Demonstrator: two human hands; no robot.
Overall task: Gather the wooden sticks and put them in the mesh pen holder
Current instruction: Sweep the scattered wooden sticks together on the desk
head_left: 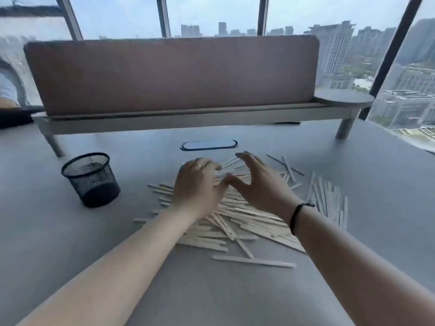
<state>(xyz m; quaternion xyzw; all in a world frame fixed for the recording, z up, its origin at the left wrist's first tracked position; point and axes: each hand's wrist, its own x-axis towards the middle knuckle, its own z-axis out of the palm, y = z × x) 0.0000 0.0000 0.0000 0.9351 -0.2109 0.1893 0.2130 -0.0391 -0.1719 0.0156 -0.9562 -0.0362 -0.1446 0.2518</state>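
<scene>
A loose pile of pale wooden sticks (247, 222) lies spread over the grey table in front of me. More sticks (329, 198) lie scattered to the right. My left hand (197, 187) rests palm down on the pile's far side, fingers curled over some sticks. My right hand (259, 184) hovers just above the pile beside it, fingers spread and thumb out, holding nothing. The black mesh pen holder (91, 178) stands upright to the left of the pile, and looks empty.
A raised shelf with a brown divider panel (171, 76) runs across the back of the table (211, 290). An oval cable cut-out (209, 144) sits just beyond the hands. Windows lie behind and to the right. Another person's sleeve (7, 90) shows at far left.
</scene>
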